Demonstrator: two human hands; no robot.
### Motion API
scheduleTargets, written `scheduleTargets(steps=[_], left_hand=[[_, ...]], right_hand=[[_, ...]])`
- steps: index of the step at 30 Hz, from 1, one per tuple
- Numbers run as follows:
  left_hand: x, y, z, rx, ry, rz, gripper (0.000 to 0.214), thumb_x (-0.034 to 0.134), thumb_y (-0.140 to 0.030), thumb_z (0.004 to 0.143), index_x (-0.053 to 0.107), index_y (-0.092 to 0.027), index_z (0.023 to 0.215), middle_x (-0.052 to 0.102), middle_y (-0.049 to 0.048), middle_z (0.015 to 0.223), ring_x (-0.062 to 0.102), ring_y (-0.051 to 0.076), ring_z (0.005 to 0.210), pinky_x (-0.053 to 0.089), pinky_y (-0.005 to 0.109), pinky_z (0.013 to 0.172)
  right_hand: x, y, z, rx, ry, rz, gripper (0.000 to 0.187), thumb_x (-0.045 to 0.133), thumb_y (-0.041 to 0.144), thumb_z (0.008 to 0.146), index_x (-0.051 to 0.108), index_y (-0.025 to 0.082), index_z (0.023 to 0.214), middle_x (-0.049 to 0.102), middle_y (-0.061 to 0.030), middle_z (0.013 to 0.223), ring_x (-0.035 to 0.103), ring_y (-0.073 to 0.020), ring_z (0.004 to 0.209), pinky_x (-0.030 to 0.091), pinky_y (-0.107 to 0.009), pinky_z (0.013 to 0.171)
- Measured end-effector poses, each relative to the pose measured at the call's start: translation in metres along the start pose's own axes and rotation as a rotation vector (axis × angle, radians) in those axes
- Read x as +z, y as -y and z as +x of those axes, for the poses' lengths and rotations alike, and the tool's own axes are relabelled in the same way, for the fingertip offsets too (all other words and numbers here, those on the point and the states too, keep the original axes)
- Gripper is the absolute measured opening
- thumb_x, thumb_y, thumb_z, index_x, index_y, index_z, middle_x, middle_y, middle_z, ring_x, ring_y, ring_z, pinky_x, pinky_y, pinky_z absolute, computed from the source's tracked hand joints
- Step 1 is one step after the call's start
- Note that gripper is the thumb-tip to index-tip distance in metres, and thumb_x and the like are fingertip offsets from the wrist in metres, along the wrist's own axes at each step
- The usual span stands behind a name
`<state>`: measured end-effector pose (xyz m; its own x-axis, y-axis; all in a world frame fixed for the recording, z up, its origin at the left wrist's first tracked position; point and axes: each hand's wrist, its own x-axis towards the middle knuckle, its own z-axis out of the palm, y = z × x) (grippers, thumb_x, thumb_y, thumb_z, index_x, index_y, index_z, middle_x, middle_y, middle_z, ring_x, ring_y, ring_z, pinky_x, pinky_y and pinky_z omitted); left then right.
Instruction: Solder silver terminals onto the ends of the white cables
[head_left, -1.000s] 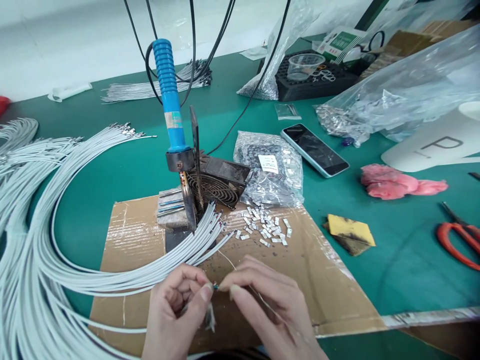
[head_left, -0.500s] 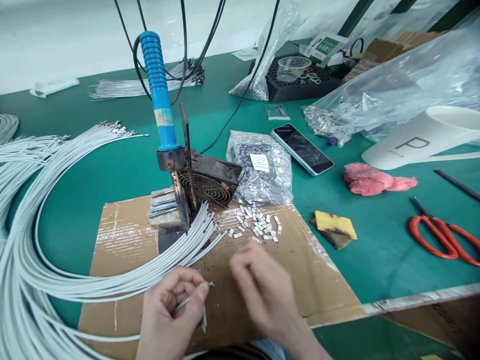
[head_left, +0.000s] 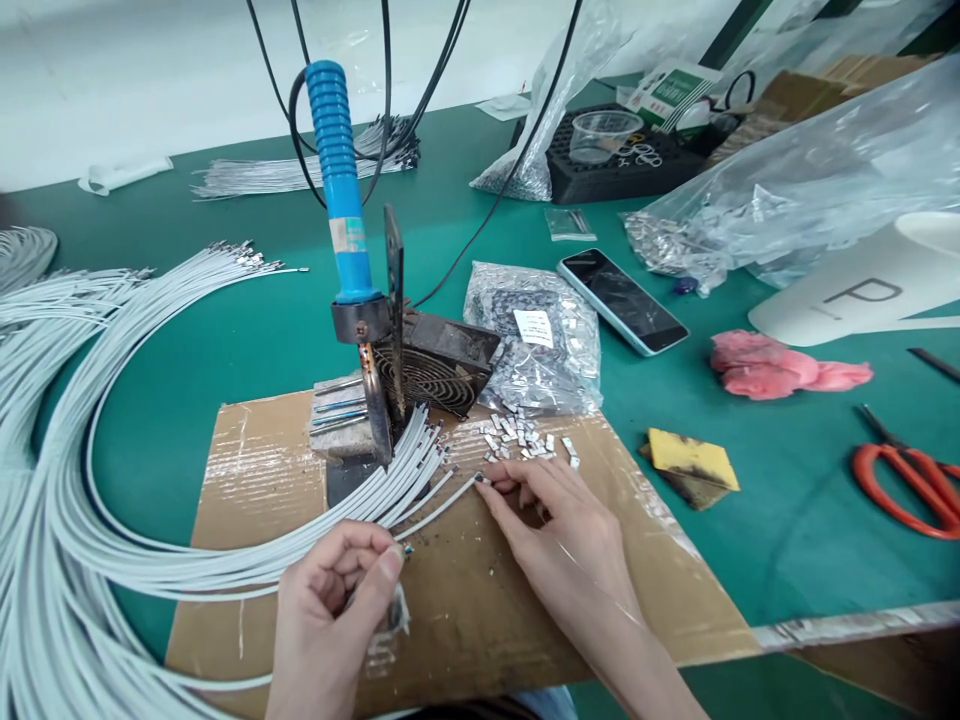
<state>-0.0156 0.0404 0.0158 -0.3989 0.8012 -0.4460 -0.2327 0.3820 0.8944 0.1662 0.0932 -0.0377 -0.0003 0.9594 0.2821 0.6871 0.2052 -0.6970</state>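
Note:
My left hand [head_left: 337, 610] is closed in a pinch above the cardboard, near the bundle of white cables [head_left: 337, 535]. A small bluish wire tip of a cable [head_left: 408, 550] sticks out past its thumb and finger; most of that cable is hidden in the hand. My right hand [head_left: 562, 535] pinches the dark end of one white cable [head_left: 442, 507] between thumb and index finger. This cable stands slightly apart from the bundle. Just beyond the right fingertips lie several small white-and-metal pieces [head_left: 517, 437] in a loose scatter.
A blue-handled soldering iron [head_left: 341, 180] stands upright in a holder behind the cable ends, beside a dark fan [head_left: 427, 370]. A plastic bag of parts [head_left: 532, 330], a phone [head_left: 622, 300], a yellow sponge [head_left: 690, 465] and red-handled scissors [head_left: 900, 480] lie rightward. Cardboard [head_left: 255, 460] covers the work spot.
My right hand has moved up toward the cable ends and now pinches one, drawn slightly right. My left hand has shifted slightly, still pinching its cable. The whole view has moved a little.

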Motion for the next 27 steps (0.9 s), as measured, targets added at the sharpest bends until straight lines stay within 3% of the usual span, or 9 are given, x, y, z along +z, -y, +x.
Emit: scheduleTargets(steps=[4,9,12,15,19,22,27], left_hand=[[0.002,-0.002,0.000,0.000,-0.019,-0.011,0.022,0.095,-0.027,0.056,0.076,-0.017,0.063,0.061,-0.0041,0.049,0.046,0.006,0.048,0.034,0.011,0.048],[0.004,-0.003,-0.002,0.018,-0.033,-0.019,0.018,0.093,-0.023,0.057,0.076,-0.017,0.061,0.061,-0.0041,0.049,0.045,0.005,0.047,0.034,0.010,0.047],[0.005,-0.002,-0.003,0.029,-0.046,-0.011,0.017,0.092,-0.022,0.057,0.076,-0.018,0.061,0.061,-0.0047,0.048,0.047,0.005,0.046,0.035,0.009,0.047],[0.004,-0.001,-0.004,0.057,-0.042,0.016,0.015,0.090,-0.021,0.058,0.076,-0.019,0.062,0.063,-0.0044,0.050,0.049,0.005,0.046,0.037,0.008,0.047],[0.000,0.007,-0.003,0.119,-0.029,0.101,0.012,0.087,-0.022,0.065,0.075,-0.019,0.064,0.065,-0.0029,0.058,0.050,0.006,0.050,0.039,0.010,0.048],[-0.004,0.014,-0.002,0.167,0.002,0.154,0.015,0.084,-0.028,0.072,0.073,-0.019,0.066,0.062,-0.0021,0.061,0.047,0.008,0.051,0.038,0.012,0.047],[-0.006,0.020,-0.003,0.238,0.024,0.225,0.019,0.079,-0.032,0.079,0.070,-0.019,0.068,0.062,-0.0015,0.062,0.051,0.010,0.054,0.041,0.014,0.050]], right_hand=[[-0.005,0.004,-0.011,0.025,-0.077,0.029,0.010,0.066,0.025,0.092,0.072,0.023,0.085,0.076,-0.0025,0.081,0.068,-0.0224,0.081,0.053,-0.035,0.078],[-0.009,0.008,-0.021,0.165,-0.149,0.091,0.004,0.070,0.026,0.091,0.073,0.025,0.093,0.078,0.0012,0.080,0.072,-0.0151,0.064,0.057,-0.023,0.060],[-0.015,0.008,-0.023,0.234,-0.159,0.178,0.008,0.070,0.028,0.091,0.076,0.025,0.096,0.081,-0.0002,0.086,0.076,-0.0157,0.071,0.061,-0.021,0.068],[-0.022,0.014,-0.023,0.286,-0.104,0.377,0.008,0.076,0.026,0.086,0.081,0.028,0.092,0.081,0.0010,0.083,0.075,-0.0147,0.070,0.061,-0.019,0.069],[-0.022,0.038,-0.022,0.371,-0.004,0.641,0.009,0.079,0.023,0.082,0.085,0.030,0.085,0.074,0.0019,0.072,0.066,-0.0118,0.062,0.052,-0.017,0.056],[-0.016,0.057,-0.022,0.498,0.133,0.805,0.008,0.078,0.025,0.083,0.086,0.027,0.085,0.062,0.0032,0.060,0.056,-0.0100,0.054,0.046,-0.018,0.051],[-0.011,0.068,-0.022,0.559,0.341,0.974,0.010,0.077,0.026,0.083,0.087,0.024,0.082,0.061,0.0017,0.065,0.052,-0.0087,0.055,0.040,-0.019,0.050]])
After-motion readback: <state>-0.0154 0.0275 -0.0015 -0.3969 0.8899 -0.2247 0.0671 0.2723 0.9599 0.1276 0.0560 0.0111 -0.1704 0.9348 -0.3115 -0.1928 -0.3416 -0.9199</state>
